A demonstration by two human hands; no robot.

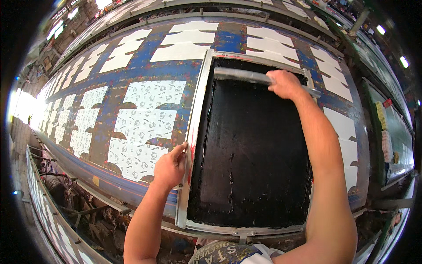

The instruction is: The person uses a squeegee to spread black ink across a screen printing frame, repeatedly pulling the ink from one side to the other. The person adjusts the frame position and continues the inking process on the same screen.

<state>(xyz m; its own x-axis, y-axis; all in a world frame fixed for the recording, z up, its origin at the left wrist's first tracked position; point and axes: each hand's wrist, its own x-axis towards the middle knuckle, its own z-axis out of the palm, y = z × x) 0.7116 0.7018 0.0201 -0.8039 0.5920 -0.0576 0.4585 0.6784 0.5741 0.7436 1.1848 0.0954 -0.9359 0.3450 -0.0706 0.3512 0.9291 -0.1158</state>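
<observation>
A screen printing frame (195, 119) with pale metal sides lies on the long printing table, its mesh (259, 145) covered in black ink. My right hand (285, 84) is closed round a long metal squeegee (241, 75) near the far end of the frame. The squeegee spans most of the frame's width and tilts slightly down to the right. At the frame's left side, my left hand (170, 168) grips the edge, thumb and forefinger against the metal and the other fingers curled. The fabric under the frame is hidden.
White fabric pieces printed with small dark figures (145, 123) lie left of the frame. Plain white pieces (182, 52) lie along the table's far side and right (340, 125). The blue table top (231, 39) is paint-stained. Another table (398, 132) stands at right.
</observation>
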